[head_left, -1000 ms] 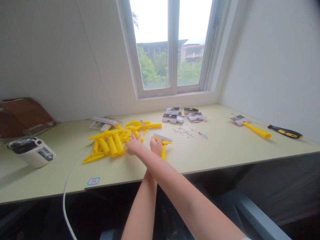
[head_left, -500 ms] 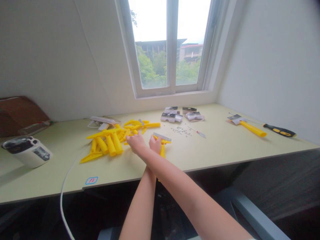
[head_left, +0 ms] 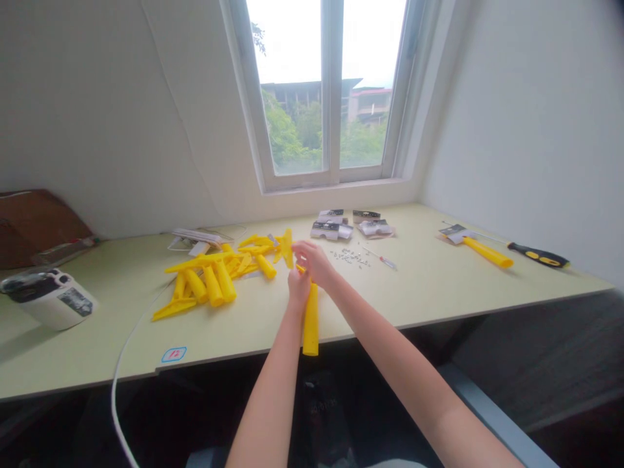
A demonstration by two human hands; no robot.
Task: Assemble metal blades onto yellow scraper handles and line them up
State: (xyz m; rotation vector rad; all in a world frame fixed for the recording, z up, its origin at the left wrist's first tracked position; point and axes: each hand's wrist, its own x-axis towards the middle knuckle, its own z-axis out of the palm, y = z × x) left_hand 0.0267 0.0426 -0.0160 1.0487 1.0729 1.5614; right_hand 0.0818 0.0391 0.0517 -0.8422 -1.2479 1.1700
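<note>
2-pane window (head_left: pixel 331 91) in white walls (head_left: pixel 97 117) above a pale-green desk (head_left: pixel 439 286).

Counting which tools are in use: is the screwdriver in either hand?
No, the screwdriver lies far right on the desk, while the left hand and right hand hold a yellow plastic piece.

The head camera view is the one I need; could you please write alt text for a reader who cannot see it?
The left hand and right hand hold a long yellow plastic piece over a pale green desk, beside a heap of yellow plastic parts. Small metal screws, packets and a black-and-yellow screwdriver lie further along, below a window.
</note>
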